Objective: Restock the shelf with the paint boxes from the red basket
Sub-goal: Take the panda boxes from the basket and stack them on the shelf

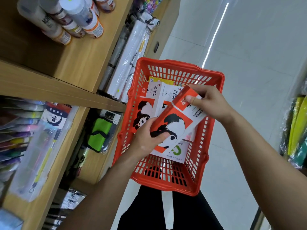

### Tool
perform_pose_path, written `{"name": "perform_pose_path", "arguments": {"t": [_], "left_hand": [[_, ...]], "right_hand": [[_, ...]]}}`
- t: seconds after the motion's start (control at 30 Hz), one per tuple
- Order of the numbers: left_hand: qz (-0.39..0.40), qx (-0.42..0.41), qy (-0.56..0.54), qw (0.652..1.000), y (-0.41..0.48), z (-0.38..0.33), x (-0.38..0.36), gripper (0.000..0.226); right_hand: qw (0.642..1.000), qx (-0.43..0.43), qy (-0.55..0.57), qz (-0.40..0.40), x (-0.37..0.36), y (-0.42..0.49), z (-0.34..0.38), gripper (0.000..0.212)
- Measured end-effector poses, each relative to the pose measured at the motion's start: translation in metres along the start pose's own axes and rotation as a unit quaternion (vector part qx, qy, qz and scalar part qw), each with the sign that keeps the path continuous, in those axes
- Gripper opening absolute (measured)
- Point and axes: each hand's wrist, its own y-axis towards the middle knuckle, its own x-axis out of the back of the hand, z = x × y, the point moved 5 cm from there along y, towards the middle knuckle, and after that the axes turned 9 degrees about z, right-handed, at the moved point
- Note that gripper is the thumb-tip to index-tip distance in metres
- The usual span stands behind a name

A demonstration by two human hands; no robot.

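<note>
A red plastic basket stands on the floor beside the wooden shelf. Over it I hold a red-and-white watercolour paint box with a panda print, tilted. My left hand grips its near lower end, thumb on the panda. My right hand pinches its far upper end. Two more panda paint boxes lie in the basket's far half. A white box with a green logo lies under the held one.
Paint bottles stand on the upper shelf level. Clear cases and brush packs fill the middle level, with a green pouch beside them. White wrapped rolls lean at the shelf end. Glossy white floor stretches to the right.
</note>
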Motion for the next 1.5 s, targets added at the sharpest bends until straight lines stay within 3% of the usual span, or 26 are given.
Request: {"name": "perform_pose_path", "arguments": {"t": [0.07, 0.13, 0.2, 0.23, 0.33, 0.4, 0.43, 0.5, 0.57, 0.67, 0.8, 0.9, 0.97, 1.03, 1.27, 1.43, 1.5], "left_hand": [[-0.043, -0.009, -0.001, 0.999, -0.002, -0.005, 0.008, 0.034], [-0.086, -0.012, -0.001, 0.996, -0.012, -0.005, 0.016, 0.031], [-0.138, -0.007, -0.003, 0.990, -0.027, -0.001, 0.027, 0.030], [-0.168, -0.006, 0.000, 0.986, -0.036, 0.002, 0.034, 0.028], [-0.221, 0.026, -0.001, 0.975, -0.053, 0.013, 0.051, 0.029], [-0.249, 0.044, -0.019, 0.967, -0.058, 0.023, 0.060, 0.021], [-0.262, 0.050, -0.027, 0.964, -0.059, 0.027, 0.064, 0.015], [-0.278, 0.062, -0.027, 0.958, -0.058, 0.034, 0.071, 0.003], [-0.283, 0.068, -0.023, 0.956, -0.054, 0.039, 0.074, 0.009], [-0.289, 0.063, -0.026, 0.955, -0.048, 0.047, 0.078, 0.013], [-0.293, 0.046, -0.047, 0.954, -0.051, 0.047, 0.080, 0.016], [-0.286, 0.046, -0.074, 0.954, -0.055, 0.045, 0.082, 0.012], [-0.283, 0.045, -0.081, 0.955, -0.058, 0.048, 0.085, 0.012], [-0.283, 0.046, -0.094, 0.954, -0.061, 0.052, 0.086, 0.013], [-0.287, 0.045, -0.111, 0.950, -0.068, 0.058, 0.085, 0.015], [-0.288, 0.050, -0.075, 0.953, -0.068, 0.041, 0.077, 0.028], [-0.262, 0.047, -0.056, 0.962, -0.058, 0.036, 0.066, 0.019]], "right_hand": [[0.998, -0.003, -0.021, -0.057, -0.001, 0.006, 0.001, 0.034], [0.983, -0.024, -0.066, -0.168, 0.001, 0.005, -0.004, 0.054], [0.964, -0.053, -0.042, -0.257, -0.002, 0.001, -0.017, 0.059], [0.960, -0.087, -0.021, -0.266, -0.010, 0.000, -0.029, 0.059], [0.966, -0.194, 0.033, -0.167, -0.054, 0.009, -0.068, 0.054], [0.967, -0.213, 0.070, -0.119, -0.082, 0.018, -0.088, 0.045], [0.965, -0.217, 0.083, -0.118, -0.090, 0.023, -0.093, 0.052], [0.956, -0.232, 0.101, -0.148, -0.096, 0.030, -0.098, 0.075], [0.949, -0.249, 0.093, -0.171, -0.097, 0.034, -0.098, 0.090], [0.941, -0.243, 0.107, -0.210, -0.097, 0.036, -0.098, 0.094], [0.941, -0.208, 0.142, -0.227, -0.113, 0.045, -0.092, 0.081], [0.941, -0.197, 0.141, -0.235, -0.129, 0.053, -0.083, 0.112], [0.941, -0.199, 0.114, -0.250, -0.132, 0.056, -0.079, 0.122], [0.940, -0.200, 0.092, -0.261, -0.132, 0.058, -0.078, 0.121], [0.939, -0.200, 0.087, -0.266, -0.113, 0.047, -0.077, 0.086], [0.922, -0.157, 0.170, -0.310, -0.070, -0.034, -0.071, 0.081], [0.912, -0.152, 0.184, -0.333, -0.053, -0.077, -0.069, 0.077]]}}
